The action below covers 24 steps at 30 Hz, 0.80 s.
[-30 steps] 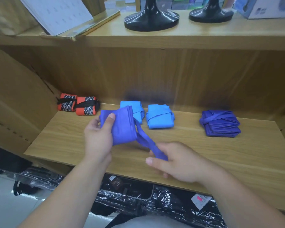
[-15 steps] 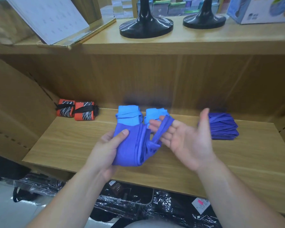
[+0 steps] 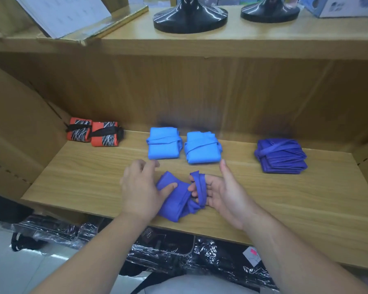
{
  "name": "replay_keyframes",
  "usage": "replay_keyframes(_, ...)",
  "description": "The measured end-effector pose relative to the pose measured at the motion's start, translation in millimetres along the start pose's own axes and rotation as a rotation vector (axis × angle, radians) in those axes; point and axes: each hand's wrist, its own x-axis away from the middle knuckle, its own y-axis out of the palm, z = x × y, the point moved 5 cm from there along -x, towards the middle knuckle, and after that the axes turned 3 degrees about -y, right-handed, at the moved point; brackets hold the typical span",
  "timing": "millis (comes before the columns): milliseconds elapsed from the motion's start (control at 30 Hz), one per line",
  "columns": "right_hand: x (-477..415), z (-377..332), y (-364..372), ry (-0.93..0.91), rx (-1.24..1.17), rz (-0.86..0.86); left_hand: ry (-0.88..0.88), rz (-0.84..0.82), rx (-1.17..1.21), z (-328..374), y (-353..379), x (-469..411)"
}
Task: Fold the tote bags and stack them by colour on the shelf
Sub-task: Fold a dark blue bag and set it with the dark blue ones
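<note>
A folded purple-blue tote bag (image 3: 175,203) lies near the front edge of the wooden shelf (image 3: 285,200). My left hand (image 3: 141,187) rests on the bag's left part with its thumb pressed flat on top and its fingers lifted, blurred. My right hand (image 3: 227,192) is palm up beside the bag. The bag's strap (image 3: 200,187) runs across its nearly straight fingers, and its thumb points away from me. Behind lie two folded light-blue bags (image 3: 164,143) (image 3: 202,147), a stack of purple bags (image 3: 280,155) at the right and two orange patterned bags (image 3: 94,134) at the left.
The shelf has a wooden back wall and cardboard side panels (image 3: 19,124). An upper shelf carries two black stand bases (image 3: 189,15), a white sheet and a box. Black plastic-wrapped goods (image 3: 179,251) lie below the shelf's front edge.
The bag has come down from mid-air onto the shelf near its front edge. My right hand dropped with the strap still across its fingers, and my left thumb now lies on top of the bag.
</note>
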Motion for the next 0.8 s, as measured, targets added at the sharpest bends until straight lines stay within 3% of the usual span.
replay_keyframes(100, -0.6, 1.8, 7.6, -0.028, 0.067, -0.035, 0.127, -0.048, 0.241, 21.3, 6.0, 14.9)
replay_keyframes(233, 4.4, -2.3, 24.0, -0.090, 0.225, -0.088, -0.008, -0.209, 0.645, 30.4, 19.6, 31.1)
replay_keyframes(367, 5.6, -0.4, 27.3, -0.183, 0.317, -0.165, -0.092, -0.275, 0.653, 29.6, 23.1, 31.0)
replay_keyframes(467, 5.4, 1.3, 22.6, -0.133, 0.349, -0.250, -0.149, -0.282, 0.773, 28.7, 25.2, 29.9)
replay_keyframes(600, 4.9, -6.5, 7.6, -0.166, 0.209, -0.070, -0.213, -0.376, 0.956, 28.0, 23.1, 27.8)
replay_keyframes(733, 2.1, 4.4, -9.1, -0.295, 0.341, 0.291, -0.332, -0.449, 1.025, 25.2, 22.9, 29.8)
replay_keyframes(800, -1.1, 13.7, -16.2, -0.280, 0.390, 0.357, -0.359, -0.481, 1.037, 24.1, 21.5, 30.2)
